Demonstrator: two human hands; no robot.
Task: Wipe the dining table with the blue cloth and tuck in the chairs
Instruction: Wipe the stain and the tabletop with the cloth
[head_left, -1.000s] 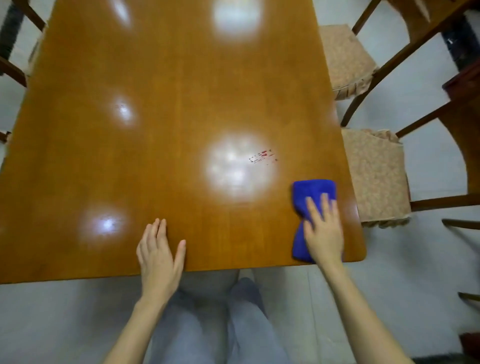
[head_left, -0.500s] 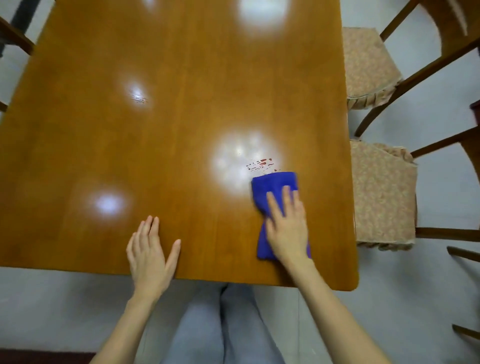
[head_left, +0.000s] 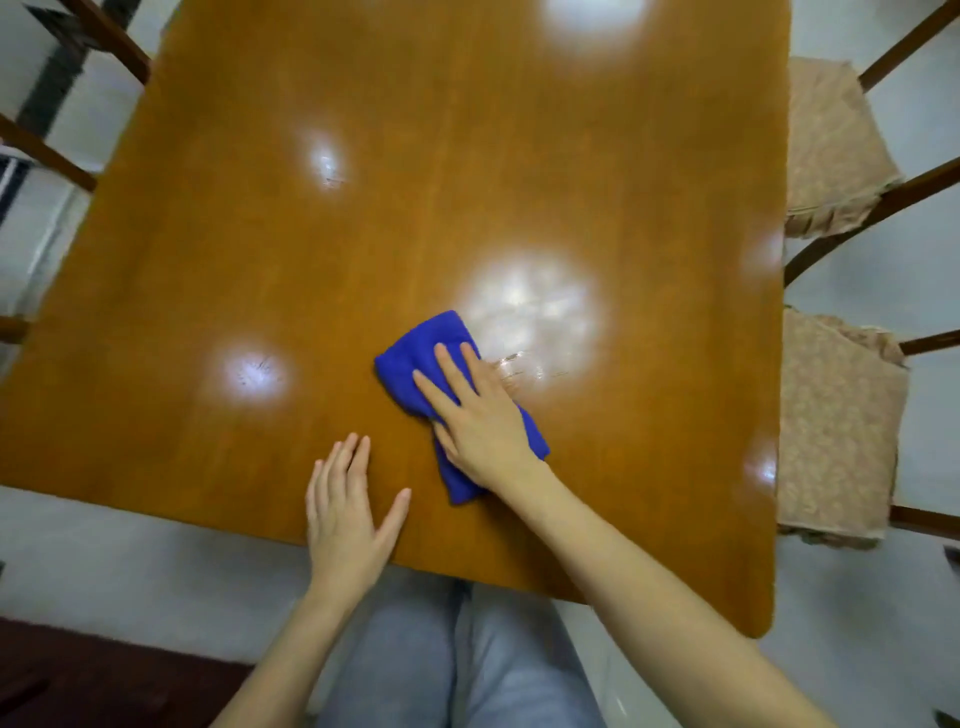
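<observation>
Two hands on the dining table (head_left: 467, 156) — right hand (head_left: 480, 415) flat, fingers spread, pressing the blue cloth (head_left: 423, 348) beneath the palm, not clenched. Cloth's long axis runs from near edge toward far-left, bulk ahead of the fingertips. Left hand (head_left: 345, 512) open, empty, bracing just beside. Unwiped surface lies leftward; chairs (head_left: 836, 415) stand out.

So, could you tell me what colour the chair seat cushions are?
Beige with a faint mottled pattern, chair seat cushions, head view.
</observation>
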